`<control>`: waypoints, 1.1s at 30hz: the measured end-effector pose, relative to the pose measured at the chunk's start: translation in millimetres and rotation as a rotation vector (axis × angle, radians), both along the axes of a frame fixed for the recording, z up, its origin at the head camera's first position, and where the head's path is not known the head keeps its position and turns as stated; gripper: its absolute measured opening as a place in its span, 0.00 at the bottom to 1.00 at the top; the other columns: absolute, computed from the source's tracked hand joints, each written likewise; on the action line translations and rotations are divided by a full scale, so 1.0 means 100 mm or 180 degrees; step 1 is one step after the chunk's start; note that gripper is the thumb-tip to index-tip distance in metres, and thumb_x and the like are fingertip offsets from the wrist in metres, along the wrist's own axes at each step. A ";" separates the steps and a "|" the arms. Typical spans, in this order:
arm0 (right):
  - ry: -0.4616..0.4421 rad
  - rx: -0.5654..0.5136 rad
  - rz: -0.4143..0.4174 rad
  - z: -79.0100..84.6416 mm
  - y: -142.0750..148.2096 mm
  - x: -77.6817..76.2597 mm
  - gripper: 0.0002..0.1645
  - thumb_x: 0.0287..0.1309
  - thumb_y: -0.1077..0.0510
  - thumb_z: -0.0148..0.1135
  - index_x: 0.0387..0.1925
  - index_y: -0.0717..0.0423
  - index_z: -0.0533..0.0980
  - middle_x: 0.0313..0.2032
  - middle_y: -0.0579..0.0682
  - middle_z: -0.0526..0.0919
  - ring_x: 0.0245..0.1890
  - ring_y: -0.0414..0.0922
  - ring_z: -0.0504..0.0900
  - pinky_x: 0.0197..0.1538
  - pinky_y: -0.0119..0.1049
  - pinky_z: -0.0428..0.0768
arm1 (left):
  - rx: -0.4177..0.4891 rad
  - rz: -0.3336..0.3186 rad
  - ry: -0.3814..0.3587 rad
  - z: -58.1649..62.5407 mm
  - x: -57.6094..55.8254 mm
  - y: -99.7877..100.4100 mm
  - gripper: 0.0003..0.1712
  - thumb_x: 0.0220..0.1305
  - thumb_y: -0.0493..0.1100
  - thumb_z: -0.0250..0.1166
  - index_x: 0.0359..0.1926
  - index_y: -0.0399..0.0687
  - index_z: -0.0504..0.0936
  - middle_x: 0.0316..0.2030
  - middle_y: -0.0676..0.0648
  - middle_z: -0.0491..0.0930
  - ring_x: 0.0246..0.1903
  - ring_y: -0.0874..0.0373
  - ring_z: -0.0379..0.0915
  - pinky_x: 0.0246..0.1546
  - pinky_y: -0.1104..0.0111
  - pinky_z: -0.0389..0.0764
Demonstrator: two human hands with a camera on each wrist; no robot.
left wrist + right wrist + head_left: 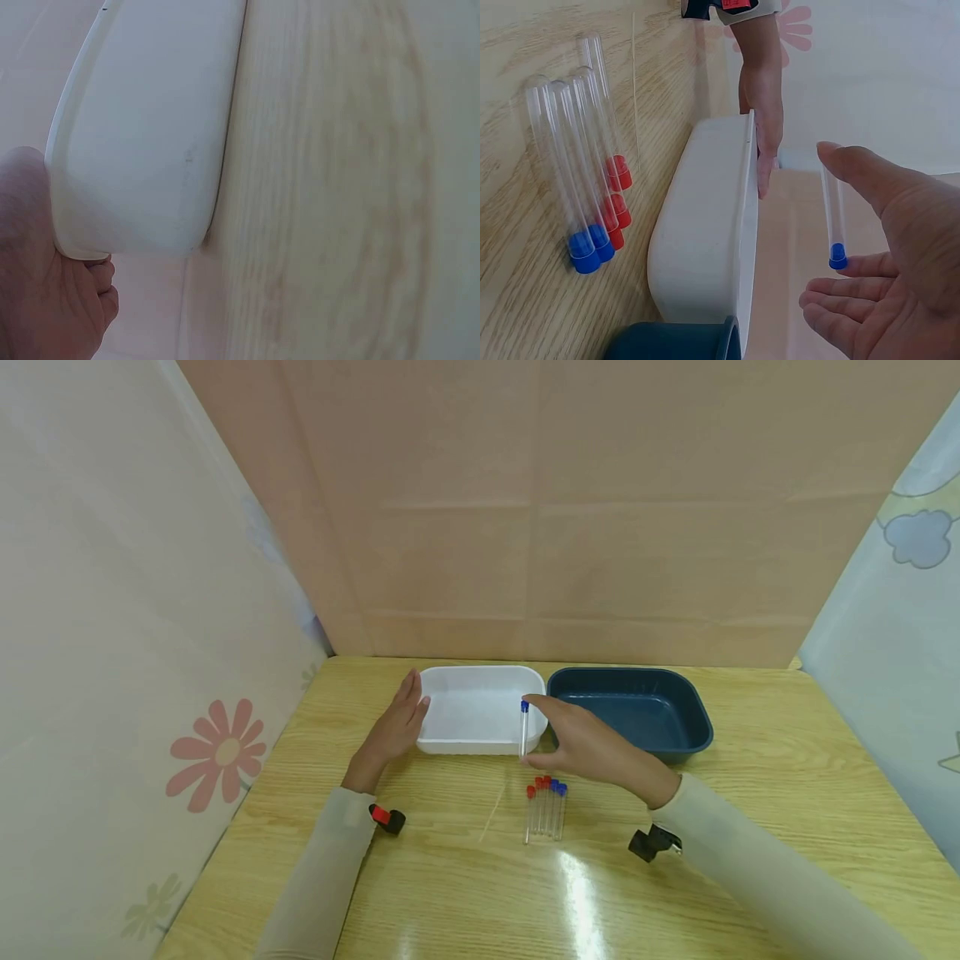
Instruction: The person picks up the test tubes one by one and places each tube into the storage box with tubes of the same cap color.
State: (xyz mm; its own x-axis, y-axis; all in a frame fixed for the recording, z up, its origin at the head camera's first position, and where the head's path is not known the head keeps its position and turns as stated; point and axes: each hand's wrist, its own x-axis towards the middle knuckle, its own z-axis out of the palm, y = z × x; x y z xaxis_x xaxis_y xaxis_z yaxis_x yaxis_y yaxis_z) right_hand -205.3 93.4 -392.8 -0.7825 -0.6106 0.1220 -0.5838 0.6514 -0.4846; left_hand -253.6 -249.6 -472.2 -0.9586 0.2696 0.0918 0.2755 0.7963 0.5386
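Observation:
My right hand (581, 739) pinches a clear test tube (834, 210) with a blue cap lengthwise, thumb at its rounded end and a fingertip at the cap. In the head view this tube hangs upright, cap up, in front of the right end of the white tray (465, 748). My left hand (393, 727) lies at that tray's left end, fingers extended along the outside and thumb by the rim. On the table before the tray lie several clear test tubes (540, 814) side by side, three with red caps (619, 172) and two with blue caps (583, 251).
A dark blue tray (701, 739) stands against the right end of the white one. Both trays sit near the far edge of the wooden table (450, 877). A brown paper backdrop (450, 568) rises behind, with patterned sheets (112, 610) at either side.

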 end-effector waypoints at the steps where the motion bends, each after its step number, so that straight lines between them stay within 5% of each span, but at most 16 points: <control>1: 0.0004 -0.0021 0.0004 0.00 -0.01 -0.01 0.57 0.52 0.38 0.77 0.74 0.60 0.62 0.67 0.62 0.73 0.63 0.57 0.76 0.61 0.55 0.77 | -0.0002 0.0003 0.0003 0.00 0.00 0.00 0.39 0.83 0.57 0.33 0.79 0.35 0.35 0.80 0.42 0.29 0.79 0.47 0.27 0.77 0.51 0.42; 11: -0.0012 -0.0174 0.0035 -0.03 -0.13 -0.12 0.55 0.52 0.41 0.78 0.73 0.59 0.63 0.62 0.58 0.77 0.51 0.54 0.81 0.53 0.51 0.82 | -0.0043 0.0028 0.0010 -0.04 0.00 -0.02 0.41 0.83 0.60 0.31 0.80 0.36 0.35 0.81 0.44 0.28 0.79 0.46 0.28 0.76 0.51 0.43; 19: -0.0020 -0.0125 0.0029 -0.03 -0.23 -0.22 0.56 0.54 0.37 0.75 0.75 0.59 0.61 0.71 0.58 0.69 0.67 0.56 0.72 0.66 0.54 0.73 | 0.0003 -0.0003 0.0020 -0.03 0.01 -0.02 0.41 0.83 0.60 0.31 0.79 0.36 0.35 0.80 0.44 0.28 0.79 0.47 0.27 0.77 0.51 0.42; 33: -0.0120 -0.0073 0.0068 -0.04 -0.37 -0.36 0.55 0.56 0.37 0.74 0.75 0.59 0.61 0.72 0.58 0.68 0.70 0.56 0.69 0.69 0.54 0.70 | 0.0017 0.0014 0.0043 -0.04 0.01 -0.01 0.40 0.83 0.59 0.31 0.80 0.36 0.35 0.80 0.44 0.28 0.79 0.46 0.28 0.76 0.51 0.42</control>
